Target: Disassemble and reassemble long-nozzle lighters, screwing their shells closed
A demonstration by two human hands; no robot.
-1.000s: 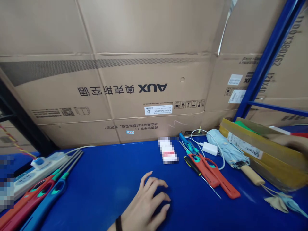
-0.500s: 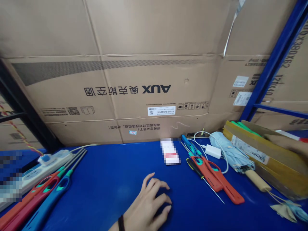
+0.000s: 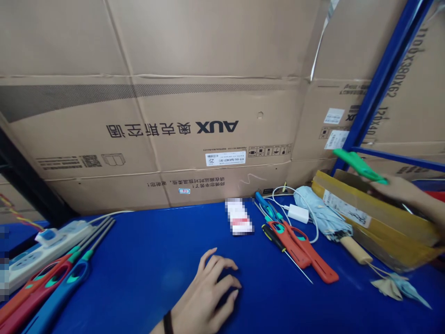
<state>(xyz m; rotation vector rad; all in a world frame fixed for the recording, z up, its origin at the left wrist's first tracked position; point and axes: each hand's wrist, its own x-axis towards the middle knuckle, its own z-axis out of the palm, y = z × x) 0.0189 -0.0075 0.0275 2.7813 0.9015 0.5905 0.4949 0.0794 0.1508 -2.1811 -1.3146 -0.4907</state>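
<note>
A right hand [image 3: 403,195] appeared, through the blur, to pinch a green plastic piece [image 3: 358,163], its long axis slanting up-left toward a blue rack upright [image 3: 384,83], above a cardboard box [image 3: 375,222], while the empty left hand [image 3: 205,294] rested, fingers loosely spread, on a blue bench [image 3: 139,278], well apart.

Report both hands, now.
Right hand gripping green plastic strip over yellow-edged cardboard box. Left hand empty, curled on blue table. Nothing blocking right hand.
</note>
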